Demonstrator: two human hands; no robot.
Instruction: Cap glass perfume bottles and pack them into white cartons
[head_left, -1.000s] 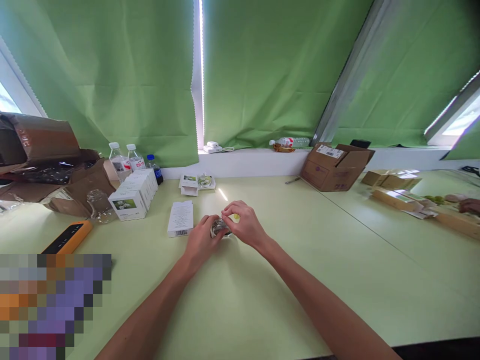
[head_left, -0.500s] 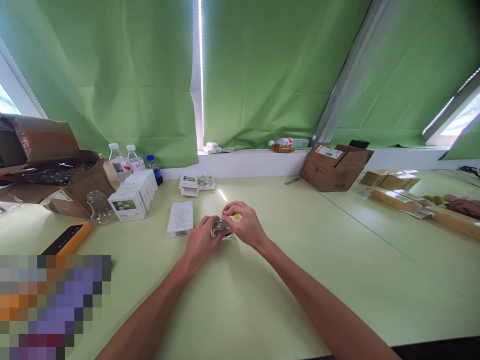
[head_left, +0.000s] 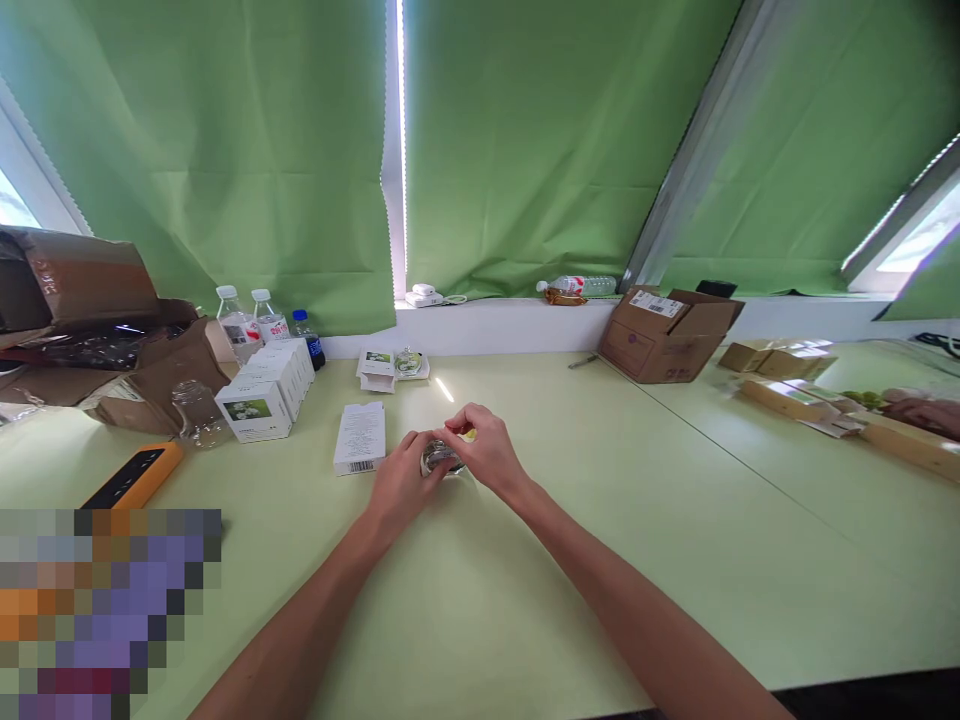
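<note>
"What does your left hand have?"

"My left hand [head_left: 405, 475] is curled around a small clear glass container [head_left: 435, 452], fingers on its far side and thumb on the near side. I have it over the pale green table [head_left: 525, 620], straight ahead of me, though I can't tell from here whether its base touches the surface."

"And the right?"

"My right hand [head_left: 487, 455] is at the container's upper edge, thumb and fingers bent in towards each other. They hide whatever is between them, so I can't tell whether they grip anything. A bit of something yellow [head_left: 471, 436] shows by those fingers."

"What's near you?"

"Just beside my left hand, a white carton [head_left: 361, 438] lies flat, barcode end towards me. Beyond it I see a small white box [head_left: 377, 369] next to another clear glass piece [head_left: 409, 361]. Further left there's a row of white boxes [head_left: 259, 412], with an orange-and-black object [head_left: 142, 472] nearer me."

"Right side?"

"An open cardboard box [head_left: 660, 340], well apart from both hands, near the wall."
</note>
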